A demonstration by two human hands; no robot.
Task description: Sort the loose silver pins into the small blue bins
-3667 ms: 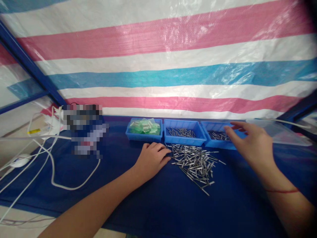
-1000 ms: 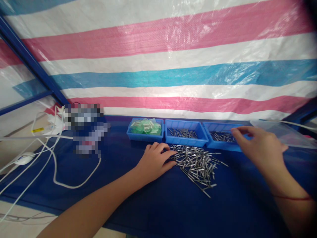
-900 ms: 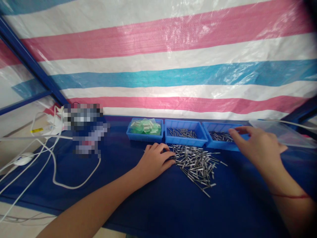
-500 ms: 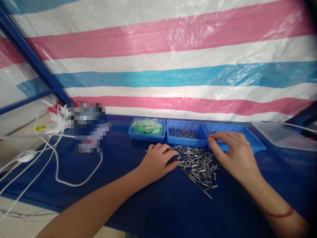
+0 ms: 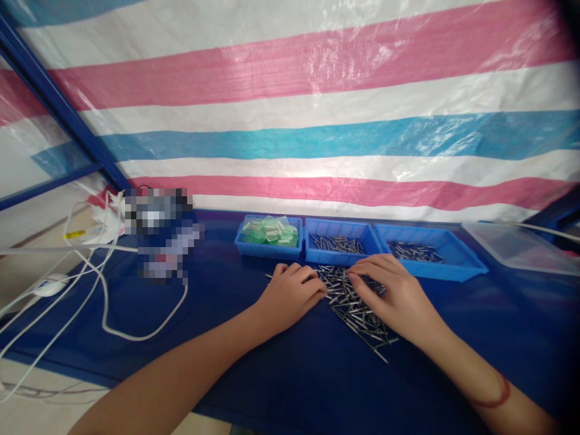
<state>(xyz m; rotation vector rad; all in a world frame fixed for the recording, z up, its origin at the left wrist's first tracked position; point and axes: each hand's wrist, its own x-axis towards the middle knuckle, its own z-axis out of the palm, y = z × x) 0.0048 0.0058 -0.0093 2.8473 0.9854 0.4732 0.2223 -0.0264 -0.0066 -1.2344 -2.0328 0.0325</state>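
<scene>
With your left hand (image 5: 290,296) at nine o'clock and right hand (image 5: 399,296) at two on the metal pins (image 5: 357,315) heaped on the desk (image 5: 326,386), I cannot tell whether either grip holds any, and dragging tangled ones could scatter others.

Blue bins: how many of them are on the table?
3, in one row: the left bin with green plastic, the middle bin with metal pins, and the right bin with more pins. I see no others.

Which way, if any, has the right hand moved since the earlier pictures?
Yes: the right hand has moved left, from over the rightmost blue bin to the pile of metal pins.
</scene>
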